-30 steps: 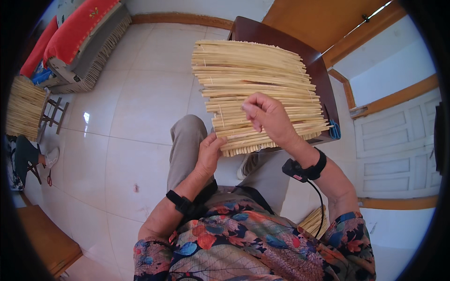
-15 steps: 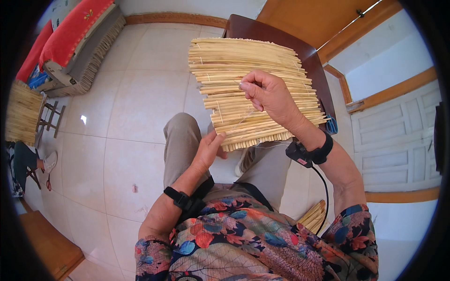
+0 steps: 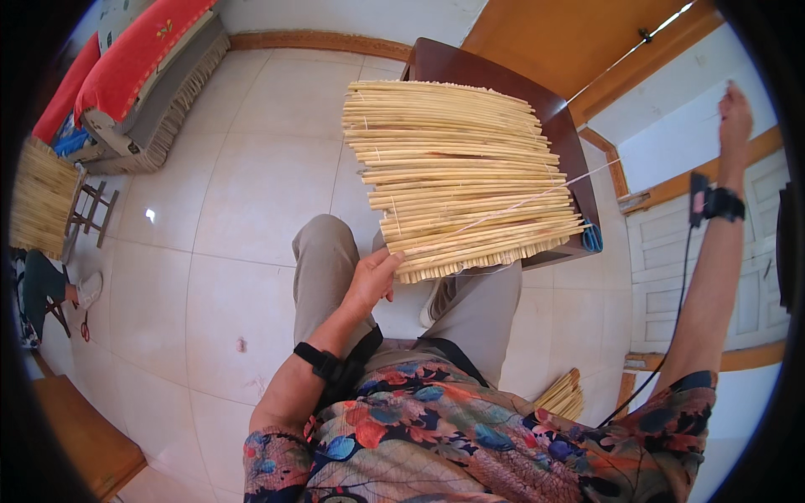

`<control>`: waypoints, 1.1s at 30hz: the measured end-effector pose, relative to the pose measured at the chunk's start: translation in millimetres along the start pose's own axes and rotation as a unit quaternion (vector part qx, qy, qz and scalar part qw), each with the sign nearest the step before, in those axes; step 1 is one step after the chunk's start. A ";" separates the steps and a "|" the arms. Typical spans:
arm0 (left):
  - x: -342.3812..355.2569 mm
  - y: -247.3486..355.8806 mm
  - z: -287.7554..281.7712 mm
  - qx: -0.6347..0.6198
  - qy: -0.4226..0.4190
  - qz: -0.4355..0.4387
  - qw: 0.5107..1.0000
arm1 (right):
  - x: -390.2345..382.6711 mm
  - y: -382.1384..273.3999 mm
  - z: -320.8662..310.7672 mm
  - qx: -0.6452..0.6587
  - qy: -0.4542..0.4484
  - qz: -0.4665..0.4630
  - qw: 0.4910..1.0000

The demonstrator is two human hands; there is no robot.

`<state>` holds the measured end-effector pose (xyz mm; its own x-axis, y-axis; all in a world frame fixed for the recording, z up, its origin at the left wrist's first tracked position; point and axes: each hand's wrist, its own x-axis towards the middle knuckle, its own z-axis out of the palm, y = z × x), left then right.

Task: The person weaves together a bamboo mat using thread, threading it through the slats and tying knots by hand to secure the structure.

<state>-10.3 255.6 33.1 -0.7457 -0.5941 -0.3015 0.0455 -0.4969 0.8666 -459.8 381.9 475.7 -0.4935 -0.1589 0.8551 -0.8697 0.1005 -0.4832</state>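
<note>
A mat of straw-coloured reed stalks (image 3: 461,159), bound in rows with pale thread, lies over a dark brown table and reaches toward my knees. My left hand (image 3: 373,281) grips its near left corner, thumb on top and fingers partly hidden. Far out to the right, my right hand (image 3: 734,117) is raised and closed. A white thread (image 3: 545,192) runs taut from the mat's near part up toward that hand, fading against the wall. Whether a needle is in the fingers is too small to tell. Another loop of thread hangs by the near edge.
The dark brown table (image 3: 570,142) stands beneath the mat, with something blue (image 3: 592,237) at its corner. A bundle of reeds (image 3: 562,396) lies on the floor at my right. At far left are another person's leg (image 3: 44,289), a second mat (image 3: 42,197) and a red-covered sofa (image 3: 138,59).
My right hand has swung from above the mat far out to the right, drawing the thread tight. My left hand stays on the corner, and the mat sits slightly lower in view.
</note>
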 end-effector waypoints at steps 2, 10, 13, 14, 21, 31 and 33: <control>-1.7 -1.0 -4.0 -0.010 0.029 -0.008 1.000 | -61.9 29.7 52.4 -0.001 -0.145 0.029 0.989; -5.2 2.9 -2.0 0.003 0.045 -0.016 0.999 | -416.0 -83.3 139.9 0.064 -0.656 -0.079 0.748; -8.0 6.1 0.0 0.011 0.048 -0.024 0.998 | -435.9 -83.9 143.5 0.033 -0.663 -0.088 0.743; -8.2 7.1 0.6 0.016 0.046 -0.025 0.999 | -439.5 -82.1 144.0 0.024 -0.662 -0.113 0.740; -7.0 6.5 -1.9 0.019 0.037 -0.017 0.999 | -422.6 -87.7 145.8 0.032 -0.655 -0.252 0.712; -7.5 3.3 -5.6 0.023 0.065 -0.024 0.997 | -199.6 -86.7 99.8 -0.177 -0.322 -0.518 0.772; -5.0 6.5 0.4 0.027 0.053 -0.033 0.998 | -130.4 -63.6 69.5 -0.306 -0.223 -0.447 0.811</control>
<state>-6.6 255.7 40.4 -0.6708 -0.6261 -0.3976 -0.0402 -0.5045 0.8624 -340.8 328.0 381.9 0.2579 -0.7624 0.5935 -0.7816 0.1965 0.5920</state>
